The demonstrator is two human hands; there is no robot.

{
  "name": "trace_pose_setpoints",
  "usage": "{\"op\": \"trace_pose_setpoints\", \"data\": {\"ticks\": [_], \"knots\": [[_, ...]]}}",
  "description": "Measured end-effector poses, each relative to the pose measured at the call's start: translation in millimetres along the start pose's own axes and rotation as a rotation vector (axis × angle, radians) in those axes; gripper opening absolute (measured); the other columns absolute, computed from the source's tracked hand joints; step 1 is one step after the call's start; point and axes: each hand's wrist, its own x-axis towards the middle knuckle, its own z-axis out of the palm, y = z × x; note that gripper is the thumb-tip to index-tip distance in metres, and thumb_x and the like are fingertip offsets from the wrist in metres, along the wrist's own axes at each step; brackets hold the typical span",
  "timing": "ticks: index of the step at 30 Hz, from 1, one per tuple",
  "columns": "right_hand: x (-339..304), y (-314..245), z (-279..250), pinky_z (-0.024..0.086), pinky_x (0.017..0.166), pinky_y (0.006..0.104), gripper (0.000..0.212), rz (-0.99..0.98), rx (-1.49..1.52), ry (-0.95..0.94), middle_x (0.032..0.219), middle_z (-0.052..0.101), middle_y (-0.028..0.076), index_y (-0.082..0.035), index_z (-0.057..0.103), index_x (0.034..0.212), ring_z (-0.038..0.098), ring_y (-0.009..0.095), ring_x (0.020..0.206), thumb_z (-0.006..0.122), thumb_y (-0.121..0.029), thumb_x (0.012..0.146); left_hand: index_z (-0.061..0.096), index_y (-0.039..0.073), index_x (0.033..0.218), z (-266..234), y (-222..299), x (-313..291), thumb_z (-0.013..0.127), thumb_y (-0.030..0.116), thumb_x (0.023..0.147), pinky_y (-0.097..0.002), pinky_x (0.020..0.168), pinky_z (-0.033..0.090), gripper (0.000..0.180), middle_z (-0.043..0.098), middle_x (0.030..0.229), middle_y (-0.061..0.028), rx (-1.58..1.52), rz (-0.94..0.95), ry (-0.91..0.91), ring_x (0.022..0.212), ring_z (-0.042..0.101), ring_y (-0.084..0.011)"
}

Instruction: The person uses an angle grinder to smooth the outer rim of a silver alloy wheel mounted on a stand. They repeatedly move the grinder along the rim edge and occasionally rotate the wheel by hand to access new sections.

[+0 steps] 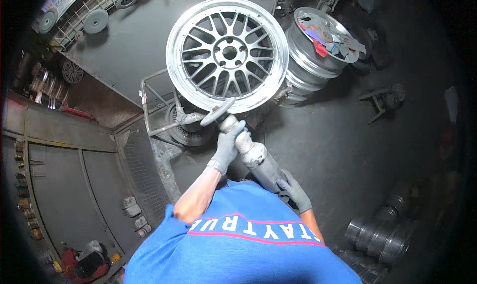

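Note:
An angle grinder (pixel 253 156) with a grey disc (pixel 218 111) at its head is held in front of my body, slanting up to the left. My gloved left hand (pixel 229 144) is wrapped round its neck just behind the disc. Lower on the right, my gloved right hand (pixel 294 188) grips the rear of the grinder's body, with part of the fingers hidden. Ahead is a silver multi-spoke wheel rim (pixel 230 53) with a polished lip. The disc overlaps the lip's lower edge in view; whether it touches, I cannot tell.
Right of the rim, stacked wheels (pixel 310 68) carry a top rim holding cloths and discs. A metal tube frame (pixel 154 102) stands to the left. A low stand (pixel 382 101) and dark wheel barrels (pixel 378 238) sit on the right-hand floor. Discs hang on a rack (pixel 96 21) at upper left.

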Motion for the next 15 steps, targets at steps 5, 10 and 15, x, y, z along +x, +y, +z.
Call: {"op": "trace_pose_setpoints", "data": {"ticks": [5,10,15], "knots": [[44,-11,-24,0.042,0.123,0.0387,0.068,0.050,-0.103,-0.267,0.155,0.062,0.020,-0.001,0.053,0.161,0.057,0.029,0.146,0.066,-0.044,0.109,0.067,0.009,0.107,-46,4,-35,0.078,0.008,0.088,-0.0472,0.097,0.060,0.021,0.072,0.098,-0.0103,-0.110,0.074,0.022,0.094,0.073,-0.0296],[161,-78,-92,0.052,0.113,0.0438,0.063,-0.113,-0.731,-0.331,0.140,0.074,0.019,-0.006,0.070,0.145,0.069,0.036,0.132,0.071,-0.052,0.102,0.067,0.008,0.107,-51,14,-57,0.075,0.008,0.088,-0.0477,0.100,0.059,0.021,0.072,0.097,-0.0099,-0.196,0.181,0.246,0.095,0.072,-0.0299],[365,-195,-177,0.056,0.086,0.0474,0.043,-0.541,-0.411,0.407,0.103,0.076,0.018,-0.004,0.072,0.115,0.074,0.034,0.093,0.075,-0.044,0.101,0.065,0.006,0.111,-41,9,-63,0.071,0.009,0.090,-0.0518,0.105,0.057,0.022,0.070,0.102,-0.0124,-0.249,0.322,0.313,0.102,0.070,-0.0330]]}}
